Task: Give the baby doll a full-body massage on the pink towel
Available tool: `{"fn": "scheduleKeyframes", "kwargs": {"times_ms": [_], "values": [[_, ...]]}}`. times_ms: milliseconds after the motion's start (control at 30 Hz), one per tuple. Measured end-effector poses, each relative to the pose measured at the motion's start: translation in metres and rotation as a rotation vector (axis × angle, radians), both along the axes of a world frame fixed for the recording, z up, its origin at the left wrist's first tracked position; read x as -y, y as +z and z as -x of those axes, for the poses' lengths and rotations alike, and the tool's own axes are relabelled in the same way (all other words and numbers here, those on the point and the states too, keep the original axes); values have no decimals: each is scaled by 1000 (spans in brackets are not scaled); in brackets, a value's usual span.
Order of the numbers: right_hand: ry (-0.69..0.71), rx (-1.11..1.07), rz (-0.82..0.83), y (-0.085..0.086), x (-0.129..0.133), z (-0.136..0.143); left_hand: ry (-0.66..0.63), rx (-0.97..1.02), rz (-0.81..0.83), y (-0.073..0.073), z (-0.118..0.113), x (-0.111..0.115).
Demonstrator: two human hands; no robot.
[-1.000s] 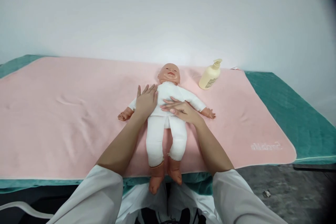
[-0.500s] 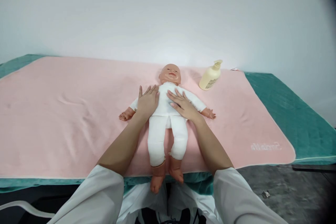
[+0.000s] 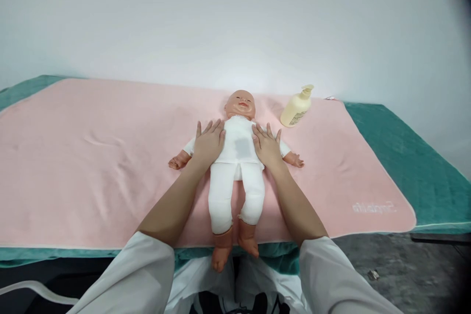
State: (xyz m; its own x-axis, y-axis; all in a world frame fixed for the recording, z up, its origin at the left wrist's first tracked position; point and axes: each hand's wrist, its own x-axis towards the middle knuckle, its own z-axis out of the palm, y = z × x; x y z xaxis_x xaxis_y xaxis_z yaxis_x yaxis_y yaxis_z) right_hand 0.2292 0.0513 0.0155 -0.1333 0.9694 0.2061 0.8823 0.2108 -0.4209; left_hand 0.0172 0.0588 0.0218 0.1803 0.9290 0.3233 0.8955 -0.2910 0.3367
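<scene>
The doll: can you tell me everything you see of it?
The doll lies face up on the mat, arms spread, feet past its near edge. The bald head, hands and feet look like plastic; the rest looks like white cloth, with a grey patch on the belly. The person's left hand and right hand rest at either side of its chest, partly hiding its arms.

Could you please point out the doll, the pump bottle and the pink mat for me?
Doll (image 3: 237,140): head view, on the white front of its torso.
Pump bottle (image 3: 295,109): head view, on its pale yellow body, below the pump.
Pink mat (image 3: 103,167): head view, on its bare surface.
</scene>
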Motion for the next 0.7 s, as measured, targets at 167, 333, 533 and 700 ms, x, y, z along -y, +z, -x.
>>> {"fn": "scheduleKeyframes", "kwargs": {"times_ms": [167, 333, 533, 700], "values": [[6, -3, -6, -1, -1, 0, 17, 38, -43, 5, 2, 4], [3, 2, 12, 1, 0, 0, -445, 342, 105, 17, 0, 14], [12, 14, 26, 4, 2, 0, -847, 412, 354, 23, -3, 22], [1, 23, 34, 4, 2, 1, -818, 273, 315, 22, -1, 15]]}}
